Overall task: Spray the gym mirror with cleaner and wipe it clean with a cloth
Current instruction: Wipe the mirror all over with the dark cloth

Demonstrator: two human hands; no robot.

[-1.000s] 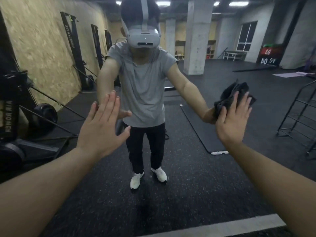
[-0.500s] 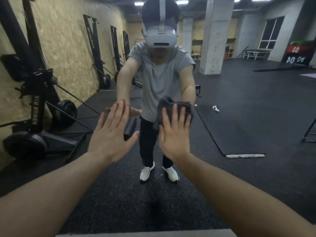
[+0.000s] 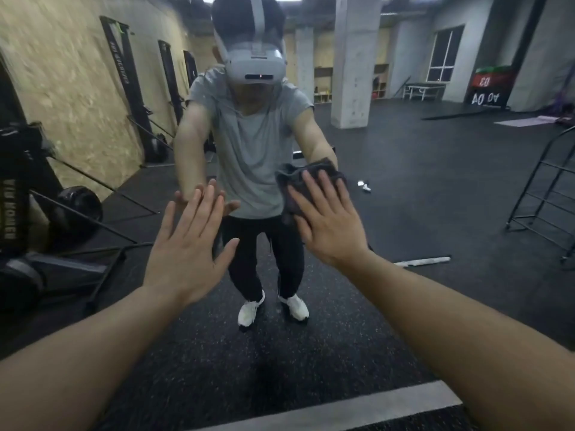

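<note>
wiping the mirror, cloth under a flat palm

the right hand is pressing the dark cloth against the mirror, fingers straight, not curling around it. the left hand is bracing flat on the glass, released. with nothing gripping it, the cloth could be slipping down; the bare palm is probably leaving smudges.

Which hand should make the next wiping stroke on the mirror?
Right. The right hand already presses the dark cloth flat to the mirror; the left hand rests bare on it.
</note>
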